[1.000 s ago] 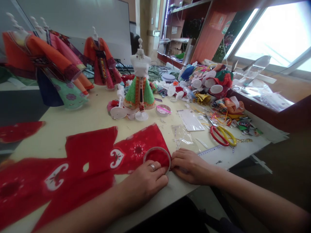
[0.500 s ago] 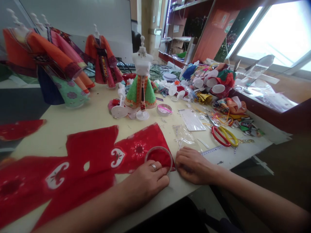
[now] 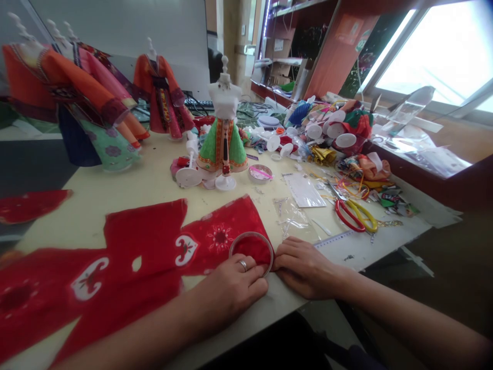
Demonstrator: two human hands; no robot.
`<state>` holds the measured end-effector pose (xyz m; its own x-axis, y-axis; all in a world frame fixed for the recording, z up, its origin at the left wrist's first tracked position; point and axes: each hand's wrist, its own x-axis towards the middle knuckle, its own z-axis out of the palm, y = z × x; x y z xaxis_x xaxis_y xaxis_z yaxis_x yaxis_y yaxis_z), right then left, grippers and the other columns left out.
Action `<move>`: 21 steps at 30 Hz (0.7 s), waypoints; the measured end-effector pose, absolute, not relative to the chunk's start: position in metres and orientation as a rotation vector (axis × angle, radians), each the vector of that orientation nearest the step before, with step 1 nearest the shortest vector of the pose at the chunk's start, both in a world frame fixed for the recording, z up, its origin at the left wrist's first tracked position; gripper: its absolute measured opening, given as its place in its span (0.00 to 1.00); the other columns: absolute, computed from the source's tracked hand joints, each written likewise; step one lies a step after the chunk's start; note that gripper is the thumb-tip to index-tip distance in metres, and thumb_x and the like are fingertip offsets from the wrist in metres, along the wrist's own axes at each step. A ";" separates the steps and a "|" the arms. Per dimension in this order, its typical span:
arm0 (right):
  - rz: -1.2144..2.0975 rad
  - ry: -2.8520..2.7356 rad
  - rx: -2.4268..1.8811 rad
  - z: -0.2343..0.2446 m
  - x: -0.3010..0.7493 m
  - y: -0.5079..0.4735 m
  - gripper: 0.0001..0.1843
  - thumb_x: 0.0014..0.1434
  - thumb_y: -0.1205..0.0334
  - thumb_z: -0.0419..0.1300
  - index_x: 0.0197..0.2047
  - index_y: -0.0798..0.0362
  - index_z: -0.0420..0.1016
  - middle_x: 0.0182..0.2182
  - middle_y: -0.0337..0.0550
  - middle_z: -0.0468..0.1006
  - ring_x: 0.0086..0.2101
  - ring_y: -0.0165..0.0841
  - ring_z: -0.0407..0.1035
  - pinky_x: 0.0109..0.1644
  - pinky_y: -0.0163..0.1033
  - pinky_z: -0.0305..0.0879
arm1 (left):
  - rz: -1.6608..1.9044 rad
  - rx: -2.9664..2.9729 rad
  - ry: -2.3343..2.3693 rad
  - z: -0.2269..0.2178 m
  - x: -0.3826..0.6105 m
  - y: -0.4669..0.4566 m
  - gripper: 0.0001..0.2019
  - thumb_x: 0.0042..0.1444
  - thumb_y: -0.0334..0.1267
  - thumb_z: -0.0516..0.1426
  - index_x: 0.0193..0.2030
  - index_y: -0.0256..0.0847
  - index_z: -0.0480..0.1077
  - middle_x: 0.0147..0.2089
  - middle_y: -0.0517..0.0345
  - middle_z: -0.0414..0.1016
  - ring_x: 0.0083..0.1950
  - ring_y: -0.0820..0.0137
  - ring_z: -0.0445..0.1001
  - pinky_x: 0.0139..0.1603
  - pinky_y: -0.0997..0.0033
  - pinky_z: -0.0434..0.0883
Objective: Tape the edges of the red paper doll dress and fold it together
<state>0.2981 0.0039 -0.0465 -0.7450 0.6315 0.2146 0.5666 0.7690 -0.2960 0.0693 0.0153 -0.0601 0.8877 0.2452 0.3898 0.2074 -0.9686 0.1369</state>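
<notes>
A red cloth (image 3: 154, 241) cut like a small robe, with white and red motifs, lies spread on the cream table (image 3: 146, 180). On its right sleeve rests a clear ring (image 3: 251, 237), perhaps a tape roll. My left hand (image 3: 231, 289), which wears a finger ring, lies on the cloth with its fingers pressed to the clear ring's near rim. My right hand (image 3: 304, 267) is just right of the clear ring. Its fingers are curled, with the tips at the ring's right edge and the cloth's corner. What they pinch is hidden.
Red-and-yellow scissors (image 3: 356, 215) and plastic bags (image 3: 304, 191) lie right of the cloth. A small mannequin in a green skirt (image 3: 223, 141) stands behind it. Dressed mannequins (image 3: 77, 103) line the far left. Scraps and white stands (image 3: 339, 133) crowd the far right. A ruler (image 3: 335, 239) lies by the table edge.
My right hand drew a little to the right from the clear ring, then came back to its right edge. My left hand stayed on the ring.
</notes>
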 end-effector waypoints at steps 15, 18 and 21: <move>0.249 -2.661 -0.851 -0.050 0.300 0.002 0.08 0.58 0.68 0.51 0.37 0.55 0.70 0.31 0.45 0.72 0.33 0.34 0.63 0.40 0.41 0.61 | 0.666 2.962 0.358 -0.060 0.070 0.016 0.12 0.63 0.27 0.44 0.36 0.34 0.67 0.42 0.49 0.74 0.39 0.67 0.68 0.43 0.65 0.70; 0.270 -2.677 -0.858 -0.049 0.299 0.004 0.08 0.58 0.68 0.50 0.37 0.55 0.70 0.31 0.44 0.71 0.33 0.33 0.62 0.40 0.41 0.60 | 0.659 2.964 0.359 -0.061 0.070 0.016 0.12 0.64 0.27 0.44 0.36 0.34 0.68 0.41 0.49 0.74 0.39 0.67 0.68 0.43 0.65 0.71; 0.275 -2.681 -0.883 -0.048 0.298 0.004 0.08 0.59 0.68 0.49 0.34 0.55 0.69 0.28 0.43 0.69 0.31 0.33 0.61 0.39 0.40 0.59 | 0.669 2.974 0.358 -0.060 0.070 0.016 0.12 0.64 0.27 0.44 0.36 0.34 0.68 0.41 0.49 0.74 0.39 0.67 0.68 0.42 0.65 0.71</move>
